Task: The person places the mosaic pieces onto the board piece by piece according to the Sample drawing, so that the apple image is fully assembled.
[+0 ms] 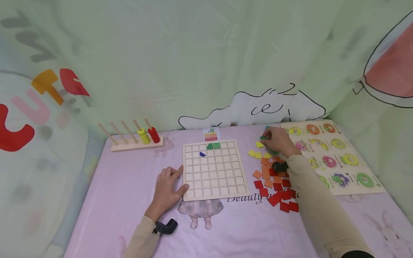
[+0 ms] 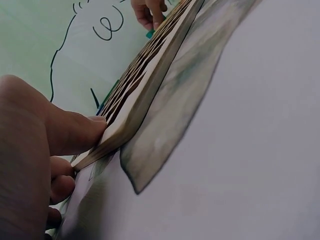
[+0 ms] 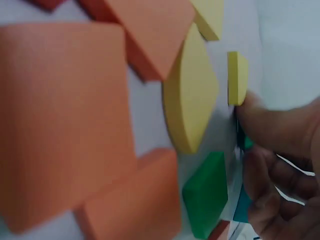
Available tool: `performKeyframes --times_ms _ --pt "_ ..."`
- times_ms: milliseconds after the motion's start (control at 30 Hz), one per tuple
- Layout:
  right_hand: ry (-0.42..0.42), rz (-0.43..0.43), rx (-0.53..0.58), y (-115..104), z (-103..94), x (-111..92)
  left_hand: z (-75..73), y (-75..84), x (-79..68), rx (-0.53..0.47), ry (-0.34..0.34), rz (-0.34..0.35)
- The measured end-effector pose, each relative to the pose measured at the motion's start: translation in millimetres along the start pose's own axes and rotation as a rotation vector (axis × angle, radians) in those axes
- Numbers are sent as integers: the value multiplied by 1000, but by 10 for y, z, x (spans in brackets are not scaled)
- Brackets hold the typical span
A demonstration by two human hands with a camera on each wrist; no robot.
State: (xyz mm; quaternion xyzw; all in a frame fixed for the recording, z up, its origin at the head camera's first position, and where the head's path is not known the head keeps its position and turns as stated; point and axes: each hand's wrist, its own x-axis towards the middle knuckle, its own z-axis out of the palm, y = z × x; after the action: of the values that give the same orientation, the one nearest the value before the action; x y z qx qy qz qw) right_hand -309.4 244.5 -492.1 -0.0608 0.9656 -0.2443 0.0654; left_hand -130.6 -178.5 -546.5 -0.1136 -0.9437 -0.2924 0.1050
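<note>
My left hand rests at the left edge of a wooden grid board. Its thumb touches the board's rim, and the other fingers lie against the side. On the board are a curved-edge green piece, a green square and a small blue piece. To the right of the board, my right hand pinches a small green piece between thumb and fingers. A yellow piece stands right by the thumb, and another green piece lies nearby.
Orange pieces and red squares lie scattered below the right hand. A picture card is behind the board. At back left stands a peg rack with yellow and red rings. A fruit puzzle board lies at right.
</note>
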Motion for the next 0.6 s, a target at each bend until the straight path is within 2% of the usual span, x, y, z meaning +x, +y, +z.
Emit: performKeyframes --times_ms 200,333,467,600 --pt "-19 -6 63 -12 -10 -22 -19 1 24 0 9 6" --pt "73 -13 136 -6 58 -28 -18 3 15 -3 0 0" --pt "149 -9 294 -56 132 -49 -11 6 6 -8 -3 -3" --pt "76 1 491 -189 188 -85 0 6 5 -16 2 -1"
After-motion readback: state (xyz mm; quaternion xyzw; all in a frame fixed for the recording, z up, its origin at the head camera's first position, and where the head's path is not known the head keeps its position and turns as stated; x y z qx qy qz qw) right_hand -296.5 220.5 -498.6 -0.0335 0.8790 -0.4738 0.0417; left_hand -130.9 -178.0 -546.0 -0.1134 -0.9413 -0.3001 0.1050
